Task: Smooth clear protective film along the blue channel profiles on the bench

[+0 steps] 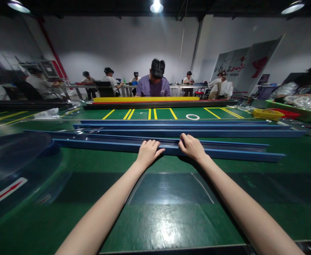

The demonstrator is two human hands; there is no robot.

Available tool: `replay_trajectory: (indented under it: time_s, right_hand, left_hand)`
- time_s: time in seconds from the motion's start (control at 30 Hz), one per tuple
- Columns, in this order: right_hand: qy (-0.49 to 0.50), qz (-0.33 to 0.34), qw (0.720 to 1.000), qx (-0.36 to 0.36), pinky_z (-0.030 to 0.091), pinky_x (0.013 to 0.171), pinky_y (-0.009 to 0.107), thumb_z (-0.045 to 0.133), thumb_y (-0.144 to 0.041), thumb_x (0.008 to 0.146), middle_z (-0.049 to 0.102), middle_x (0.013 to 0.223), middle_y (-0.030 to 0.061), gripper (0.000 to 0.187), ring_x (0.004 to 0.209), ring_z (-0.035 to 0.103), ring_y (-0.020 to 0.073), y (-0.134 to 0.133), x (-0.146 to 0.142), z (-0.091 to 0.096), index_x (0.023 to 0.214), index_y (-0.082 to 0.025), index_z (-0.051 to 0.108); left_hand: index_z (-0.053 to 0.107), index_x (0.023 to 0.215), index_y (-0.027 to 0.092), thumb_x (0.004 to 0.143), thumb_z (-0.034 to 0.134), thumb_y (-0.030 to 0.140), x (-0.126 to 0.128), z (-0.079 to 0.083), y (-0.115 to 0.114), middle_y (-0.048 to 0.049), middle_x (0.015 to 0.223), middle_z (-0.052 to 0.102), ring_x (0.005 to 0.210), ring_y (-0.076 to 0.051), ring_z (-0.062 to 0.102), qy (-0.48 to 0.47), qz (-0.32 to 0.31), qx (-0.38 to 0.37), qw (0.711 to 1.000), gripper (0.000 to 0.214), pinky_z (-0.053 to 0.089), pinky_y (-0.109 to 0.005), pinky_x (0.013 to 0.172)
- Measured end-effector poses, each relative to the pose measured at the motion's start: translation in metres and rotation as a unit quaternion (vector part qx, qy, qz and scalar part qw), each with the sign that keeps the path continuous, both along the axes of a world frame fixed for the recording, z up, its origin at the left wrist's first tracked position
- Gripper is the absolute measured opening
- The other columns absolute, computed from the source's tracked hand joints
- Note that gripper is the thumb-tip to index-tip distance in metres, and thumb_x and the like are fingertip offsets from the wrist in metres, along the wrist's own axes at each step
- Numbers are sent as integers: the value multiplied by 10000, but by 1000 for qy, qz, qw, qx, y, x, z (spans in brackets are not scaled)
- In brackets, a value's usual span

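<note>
A long blue plastic channel (229, 154) lies crosswise on the green table in front of me. My left hand (148, 153) grips its near wall, the fingers curled over the rim and the thumb on my side. My right hand (192, 147) is a little further right at the same channel, its fingers closed in a pinch. What lies between those fingertips is hidden. Clear film (168, 145) glints inside the channel between my two hands. More blue channels (224, 133) lie parallel just behind it.
A big roll of clear film (17, 152) lies at the left, and a clear strip (171, 187) stretches across the near table. Further back are a white ring (192, 117), yellow rails (144, 100) and a yellow tray (267, 114). A co-worker (155, 83) sits opposite.
</note>
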State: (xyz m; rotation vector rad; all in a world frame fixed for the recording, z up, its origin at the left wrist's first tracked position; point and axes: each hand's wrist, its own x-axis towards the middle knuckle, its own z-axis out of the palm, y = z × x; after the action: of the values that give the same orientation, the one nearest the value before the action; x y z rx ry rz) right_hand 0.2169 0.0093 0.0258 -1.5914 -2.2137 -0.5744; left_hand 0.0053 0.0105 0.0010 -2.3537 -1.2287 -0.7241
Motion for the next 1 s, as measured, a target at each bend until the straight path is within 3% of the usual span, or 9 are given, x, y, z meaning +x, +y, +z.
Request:
replay_trajectory:
  time_s: [0.4, 0.6, 1.0]
  right_hand:
    - [21, -33, 998, 42, 285, 512, 248, 322, -280, 786, 625, 629, 63, 232, 542, 560, 172, -6, 49, -6, 802, -161, 520]
    - [21, -46, 998, 43, 268, 501, 246, 326, -279, 787, 621, 608, 58, 231, 518, 549, 168, -6, 48, -5, 815, -162, 524]
    - [14, -66, 997, 21, 260, 505, 249, 317, -269, 795, 629, 632, 71, 240, 534, 553, 171, -8, 46, -2, 828, -156, 526]
  left_hand:
    - [552, 869, 172, 855, 410, 430, -2, 1, 1, -28, 885, 628, 806, -159, 529, 0, -49, 12, 999, 295, 315, -282, 683]
    - [561, 912, 181, 865, 400, 418, -2, -2, 3, -12, 854, 648, 771, -150, 545, 6, -52, 13, 999, 291, 308, -274, 640]
    - [541, 708, 168, 867, 365, 453, -1, 2, 3, -26, 695, 634, 656, -146, 550, 36, -26, 9, 999, 371, 287, -269, 595]
